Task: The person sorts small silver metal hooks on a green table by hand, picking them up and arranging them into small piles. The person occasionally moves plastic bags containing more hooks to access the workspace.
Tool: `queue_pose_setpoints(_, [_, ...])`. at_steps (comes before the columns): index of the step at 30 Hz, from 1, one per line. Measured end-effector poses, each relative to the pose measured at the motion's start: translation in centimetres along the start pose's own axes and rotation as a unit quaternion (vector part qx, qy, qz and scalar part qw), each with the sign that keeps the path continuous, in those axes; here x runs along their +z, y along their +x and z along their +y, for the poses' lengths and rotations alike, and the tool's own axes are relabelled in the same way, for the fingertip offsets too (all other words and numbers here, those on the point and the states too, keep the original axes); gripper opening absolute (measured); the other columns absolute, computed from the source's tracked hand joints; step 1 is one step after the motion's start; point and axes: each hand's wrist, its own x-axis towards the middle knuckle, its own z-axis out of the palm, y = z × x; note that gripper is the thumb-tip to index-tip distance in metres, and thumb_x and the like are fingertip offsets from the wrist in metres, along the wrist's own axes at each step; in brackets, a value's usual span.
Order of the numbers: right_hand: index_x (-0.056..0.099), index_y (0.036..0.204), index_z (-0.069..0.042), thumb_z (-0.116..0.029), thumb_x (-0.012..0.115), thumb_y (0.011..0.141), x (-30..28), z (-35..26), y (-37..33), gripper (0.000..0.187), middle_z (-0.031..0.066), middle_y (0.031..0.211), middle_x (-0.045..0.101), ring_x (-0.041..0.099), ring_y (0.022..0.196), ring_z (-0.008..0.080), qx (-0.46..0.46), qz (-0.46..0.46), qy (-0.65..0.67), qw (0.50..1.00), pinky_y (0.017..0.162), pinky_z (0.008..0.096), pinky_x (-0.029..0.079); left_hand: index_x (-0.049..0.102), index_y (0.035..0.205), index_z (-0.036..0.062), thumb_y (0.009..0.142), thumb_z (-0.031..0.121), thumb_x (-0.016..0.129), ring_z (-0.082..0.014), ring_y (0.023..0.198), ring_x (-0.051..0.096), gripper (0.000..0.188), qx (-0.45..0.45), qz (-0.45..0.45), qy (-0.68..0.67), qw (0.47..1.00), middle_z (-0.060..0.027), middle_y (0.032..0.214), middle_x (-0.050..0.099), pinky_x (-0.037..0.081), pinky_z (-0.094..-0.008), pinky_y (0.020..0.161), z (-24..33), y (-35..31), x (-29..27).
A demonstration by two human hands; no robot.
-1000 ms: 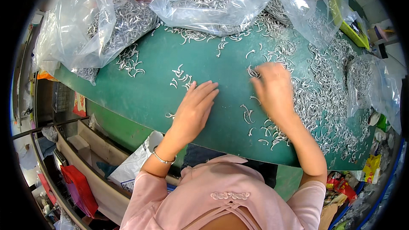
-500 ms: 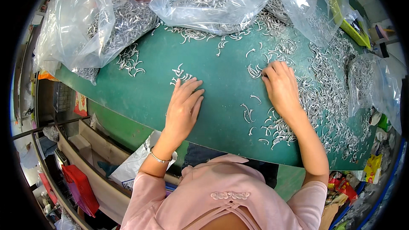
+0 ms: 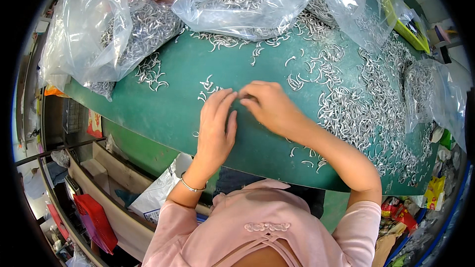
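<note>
My left hand [image 3: 216, 123] rests low over the green table, its fingers stretched out and thumb apart. Just beyond its fingertips lies a small group of curved silver metal pieces [image 3: 208, 83]. My right hand [image 3: 269, 106] is bent with thumb and fingers drawn together, its tips close beside those of my left hand. Anything pinched there is too small or hidden to make out. To the right spreads a large heap of the same curved metal pieces [image 3: 346, 113], and a few lie loose [image 3: 296, 82] between heap and hands.
Clear plastic bags full of metal pieces stand at the far left [image 3: 148, 24], far middle [image 3: 242, 17] and right [image 3: 420, 89]. A yellow-green basket [image 3: 413, 37] is at the far right. Left of the table [image 3: 163, 104] stand an open drawer [image 3: 118, 168] and a red basket [image 3: 96, 220].
My right hand has moved left from the loose pieces by the heap to my left fingertips. My left hand's fingers have drawn closer together, shifting slightly right.
</note>
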Motion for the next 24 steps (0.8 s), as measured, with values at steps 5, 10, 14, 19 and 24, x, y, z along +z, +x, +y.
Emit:
queue_pose_setpoints(5, [0.066,0.097,-0.001,-0.005,0.071,0.08,-6.7,1.5,-2.3,0.017,0.0163,0.096,0.064,0.061,0.092,0.0364,0.117,0.101,-0.165,0.974,0.087,0.0434,0.049,0.057,0.128,0.001,0.087,-0.003,0.061,-0.0332,0.135,0.044,0.041,0.018,-0.107,0.082,0.991,-0.0128,0.14,0.052,0.024,-0.0565,0.116,-0.5,-0.3,-0.2])
queue_pose_setpoints(10, [0.065,0.099,-0.003,-0.005,0.075,0.077,-8.1,3.6,-4.8,0.024,0.0119,0.104,0.058,0.054,0.101,0.0323,-0.005,0.067,-0.271,0.96,0.091,0.0401,0.045,0.066,0.11,-0.0029,0.084,-0.006,0.064,-0.0326,0.131,0.05,0.026,-0.01,-0.034,0.032,0.999,-0.0128,0.134,0.057,0.028,-0.0558,0.115,-1.9,-0.6,-0.2])
queue_pose_setpoints(14, [0.064,0.099,-0.003,-0.003,0.074,0.077,-9.3,4.0,-5.3,0.024,0.0115,0.101,0.058,0.055,0.099,0.0316,0.01,0.088,-0.221,0.971,0.09,0.0398,0.045,0.068,0.103,-0.0039,0.083,-0.006,0.065,-0.033,0.13,0.051,0.02,-0.009,-0.006,0.022,1.0,-0.0134,0.131,0.06,0.03,-0.0546,0.115,-1.8,-0.5,-0.4])
queue_pose_setpoints(19, [0.064,0.096,-0.002,-0.003,0.073,0.078,-8.0,4.2,-4.9,0.02,0.0123,0.095,0.061,0.057,0.092,0.0323,-0.032,0.089,-0.318,0.943,0.084,0.0413,0.047,0.068,0.104,-0.0027,0.083,-0.006,0.066,-0.0341,0.131,0.05,0.021,-0.006,-0.012,0.021,1.0,-0.014,0.131,0.06,0.031,-0.0542,0.114,-1.3,-0.3,-0.2])
queue_pose_setpoints(24, [0.064,0.107,-0.002,-0.009,0.075,0.079,-9.8,3.6,-5.4,0.031,0.0124,0.109,0.06,0.055,0.102,0.0309,0.106,0.046,-0.173,0.978,0.092,0.0398,0.044,0.068,0.105,-0.0007,0.083,-0.005,0.066,-0.0353,0.132,0.049,0.023,-0.012,-0.005,0.036,0.999,-0.0139,0.134,0.058,0.031,-0.054,0.115,-1.7,-0.3,-0.9])
